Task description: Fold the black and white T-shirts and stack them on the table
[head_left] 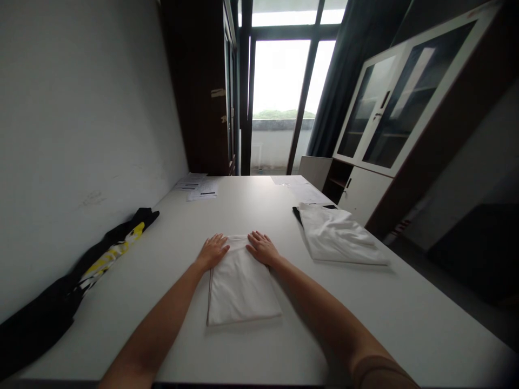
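A white piece of clothing (244, 286), folded into a neat rectangle, lies flat on the white table (247, 208) in front of me. My left hand (213, 251) rests palm down on its far left corner, fingers stretched out. On the far right corner lies my right hand (261, 247), also flat with its fingers extended. Neither hand grips the cloth. What kind of garment it is, I cannot tell from the folded shape.
Right of my hands are white folded clothes (340, 235) with something black under them. A black garment with a yellow print (109, 259) lies along the left wall. Papers (203, 189) are at the far left, more sheets (304, 192) far right. A glass-door cabinet (377, 113) stands beyond.
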The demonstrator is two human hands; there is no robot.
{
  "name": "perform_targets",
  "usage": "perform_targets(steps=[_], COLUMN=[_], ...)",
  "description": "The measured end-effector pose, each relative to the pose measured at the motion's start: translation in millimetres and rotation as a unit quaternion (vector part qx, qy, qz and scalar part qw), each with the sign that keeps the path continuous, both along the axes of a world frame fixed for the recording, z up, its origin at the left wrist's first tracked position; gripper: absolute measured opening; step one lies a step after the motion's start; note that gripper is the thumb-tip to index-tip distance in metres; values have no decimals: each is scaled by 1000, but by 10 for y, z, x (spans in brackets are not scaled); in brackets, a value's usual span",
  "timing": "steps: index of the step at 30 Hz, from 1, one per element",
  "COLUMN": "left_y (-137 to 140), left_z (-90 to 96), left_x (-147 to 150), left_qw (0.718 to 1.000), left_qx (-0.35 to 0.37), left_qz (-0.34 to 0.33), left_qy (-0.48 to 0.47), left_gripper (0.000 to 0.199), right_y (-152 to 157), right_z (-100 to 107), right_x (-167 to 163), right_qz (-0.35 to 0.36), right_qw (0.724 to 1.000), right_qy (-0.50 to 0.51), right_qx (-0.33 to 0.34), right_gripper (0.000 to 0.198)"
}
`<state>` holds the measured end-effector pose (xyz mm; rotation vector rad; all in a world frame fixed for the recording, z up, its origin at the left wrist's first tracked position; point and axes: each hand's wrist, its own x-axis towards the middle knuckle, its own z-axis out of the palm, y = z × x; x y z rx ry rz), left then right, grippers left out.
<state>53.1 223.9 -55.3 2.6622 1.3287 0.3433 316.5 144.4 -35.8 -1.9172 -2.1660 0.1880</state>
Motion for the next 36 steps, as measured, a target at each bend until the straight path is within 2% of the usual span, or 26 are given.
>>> perform_targets(steps=[5,10,13,18,21,27,36], left_y=[-10,-55,-125,-291,-355,-339,-353], left_z=[32,116,192,303,327,286,266], left_x=[-7,0,35,127,158,142,208], left_qw=[1000,998,994,977,974,975,984], left_qx=[19,39,48,39,30,13,13], left_qz=[7,-20,-61,-167,-184,-191,-171], left_qy=[-11,-50,-80,-124,-127,-117,-49], left_gripper=[54,47,42,32,31,42,58], right_y=[14,57,79,77,76,110,90], right_z=[3,-38,-63,-71,-69,-102,-80], right_x=[58,159,173,136,134,204,228], right_qz=[-20,-55,-58,-73,-100,-158,-147], right_qw=[1000,998,998,997,995,987,987], right_qy=[-2,-10,-15,-17,-22,-34,-16], right_qx=[-8,-16,-19,-6,9,27,66], right_gripper=[65,64,63,60,56,52,45])
